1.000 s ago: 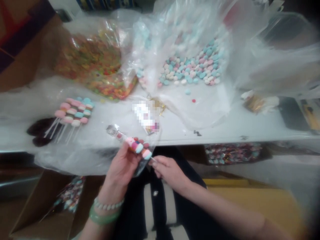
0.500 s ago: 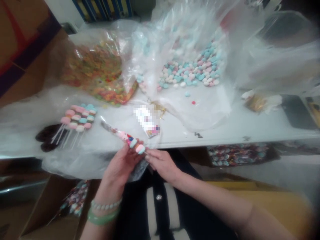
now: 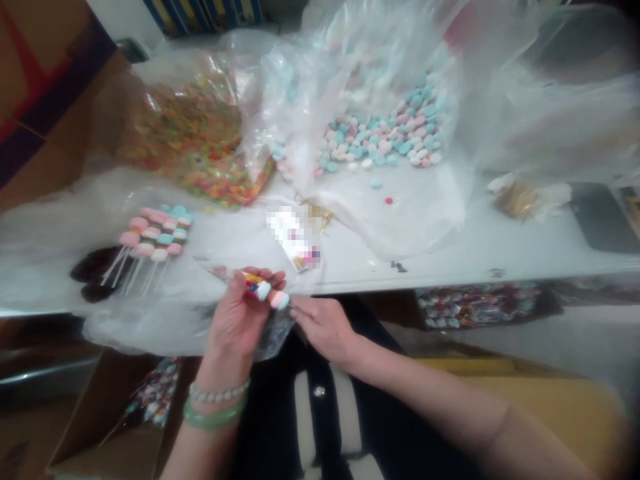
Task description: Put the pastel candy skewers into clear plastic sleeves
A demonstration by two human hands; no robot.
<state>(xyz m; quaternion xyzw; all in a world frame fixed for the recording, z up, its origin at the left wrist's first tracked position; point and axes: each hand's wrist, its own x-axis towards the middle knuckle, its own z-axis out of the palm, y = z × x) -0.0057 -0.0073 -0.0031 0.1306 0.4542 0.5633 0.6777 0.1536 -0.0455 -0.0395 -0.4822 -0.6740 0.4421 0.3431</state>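
Two hands, one candy stick (image 3: 263, 288)

The left hand (image 3: 233, 327) has its fingers (image 3: 265, 277) closed tight around the stick, which sits in a clear bag (image 3: 273, 337) at the near edge of the table (image 3: 425, 283). The right hand (image 3: 323, 327) is just beside it. Its bent fingertips (image 3: 296, 305) reach the stick's end, but I cannot tell if they grip it. More candy sticks (image 3: 155, 233) lie on the left. Pink and blue candies (image 3: 380, 140) lie in a far heap.
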